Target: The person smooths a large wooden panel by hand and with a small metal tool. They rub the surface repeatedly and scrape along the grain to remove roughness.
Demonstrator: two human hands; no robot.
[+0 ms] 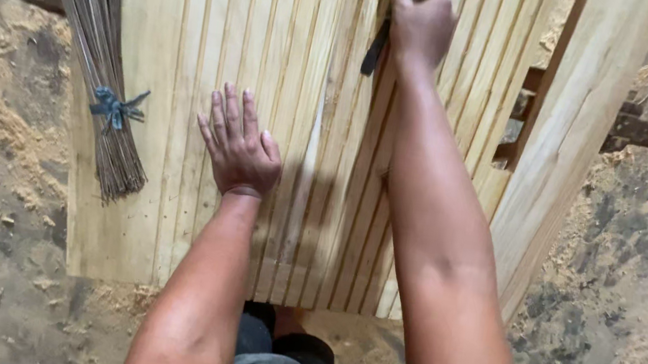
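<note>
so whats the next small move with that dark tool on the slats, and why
Probably draw the dark tool back toward the body along the groove. The right hand grips it at the far end of the slatted wood panel with the arm stretched out, while the left hand lies flat on the slats, steadying them.

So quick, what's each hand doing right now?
Left hand: open, flat on the wooden panel.
Right hand: closed around a dark tool.
</note>
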